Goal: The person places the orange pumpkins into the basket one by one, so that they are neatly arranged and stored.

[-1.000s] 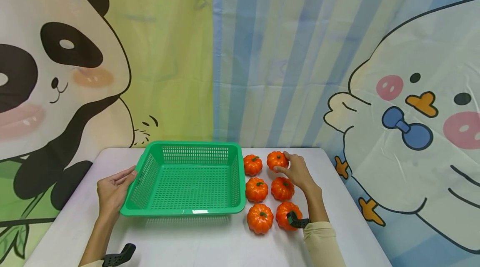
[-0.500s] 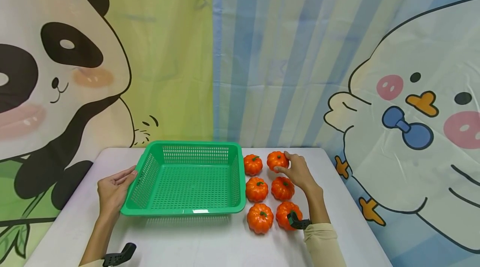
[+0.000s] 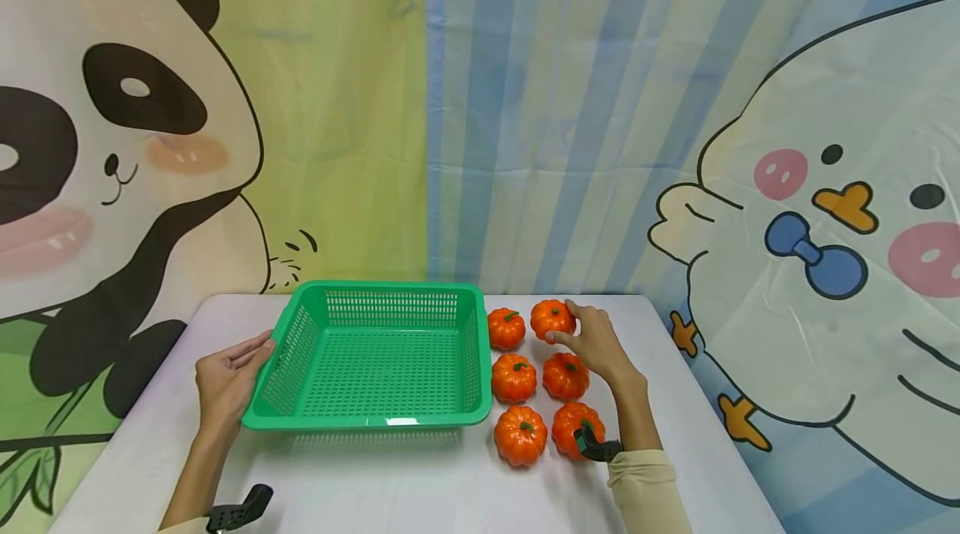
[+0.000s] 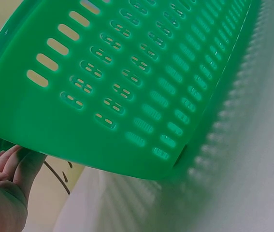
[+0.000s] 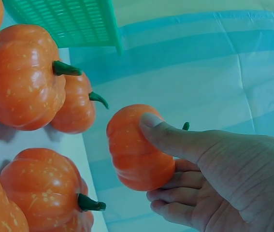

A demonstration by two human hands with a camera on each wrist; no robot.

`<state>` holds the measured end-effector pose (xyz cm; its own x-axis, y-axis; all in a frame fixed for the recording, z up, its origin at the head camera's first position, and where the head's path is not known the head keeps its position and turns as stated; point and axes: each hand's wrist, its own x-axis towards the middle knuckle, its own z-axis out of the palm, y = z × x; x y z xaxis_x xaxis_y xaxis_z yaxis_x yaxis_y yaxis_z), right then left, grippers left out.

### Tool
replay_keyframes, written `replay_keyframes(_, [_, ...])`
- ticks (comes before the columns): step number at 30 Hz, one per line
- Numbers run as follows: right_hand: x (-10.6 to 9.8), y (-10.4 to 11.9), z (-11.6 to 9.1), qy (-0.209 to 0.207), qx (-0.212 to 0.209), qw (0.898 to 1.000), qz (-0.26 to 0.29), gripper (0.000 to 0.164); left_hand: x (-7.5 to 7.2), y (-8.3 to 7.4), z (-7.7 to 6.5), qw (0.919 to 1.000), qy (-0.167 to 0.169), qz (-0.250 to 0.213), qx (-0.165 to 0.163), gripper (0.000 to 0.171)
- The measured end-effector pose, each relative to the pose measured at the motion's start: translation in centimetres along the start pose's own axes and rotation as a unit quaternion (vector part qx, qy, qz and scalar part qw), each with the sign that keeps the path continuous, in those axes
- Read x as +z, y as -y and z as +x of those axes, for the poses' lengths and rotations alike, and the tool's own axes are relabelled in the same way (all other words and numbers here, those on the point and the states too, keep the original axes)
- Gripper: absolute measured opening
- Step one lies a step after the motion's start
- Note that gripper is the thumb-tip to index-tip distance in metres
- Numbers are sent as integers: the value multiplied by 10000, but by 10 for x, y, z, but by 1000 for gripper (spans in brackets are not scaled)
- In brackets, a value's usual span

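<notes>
In the head view a green plastic basket (image 3: 390,367) with slotted walls stands at the middle of the table, nothing inside it. My left hand (image 3: 227,380) grips its left rim, thumb over the edge; in the left wrist view the curled fingers (image 4: 11,166) show past the basket's corner. At the far right of the table my right hand (image 3: 600,345) holds a small orange pumpkin (image 3: 551,319). The right wrist view shows the thumb pressed on one side of this pumpkin (image 5: 137,150) and the fingers behind it.
Several more pumpkins stand in two columns right of the basket, among them a back-left pumpkin (image 3: 506,329), a middle-right pumpkin (image 3: 566,376) and a front-left pumpkin (image 3: 521,436). A printed curtain (image 3: 525,142) hangs behind the white table (image 3: 360,484).
The pumpkin in my right hand has shifted slightly up and left, together with the fingers. My left hand and the basket stay in place.
</notes>
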<state>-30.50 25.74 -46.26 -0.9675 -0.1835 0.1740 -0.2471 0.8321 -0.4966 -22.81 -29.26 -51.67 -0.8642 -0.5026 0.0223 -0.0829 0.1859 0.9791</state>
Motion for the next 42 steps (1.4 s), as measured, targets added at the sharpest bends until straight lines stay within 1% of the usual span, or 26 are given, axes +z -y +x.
replay_keyframes(9, [-6,9,-5,66,-46,10000,-56,78,-1,-1,0,10000,19,-63,-49,51])
replay_keyframes(16, [-9,14,-6,80,-139,9999,-34,78,-1,0,0,10000,69,51,-43,53])
replay_keyframes(22, [-12,20,-7,25,-219,9997,-88,78,-1,0,0,9999,68,87,-50,53])
replay_keyframes(28, [-14,23,-10,17,-264,9996,-17,78,-1,0,1,9999,67,107,-62,53])
replay_keyframes(35, [-13,26,-12,62,-218,9997,39,79,-1,1,0,9999,48,116,-66,54])
replay_keyframes(42, [-16,32,-15,76,-194,9998,50,80,0,0,0,10000,-2,-27,-52,50])
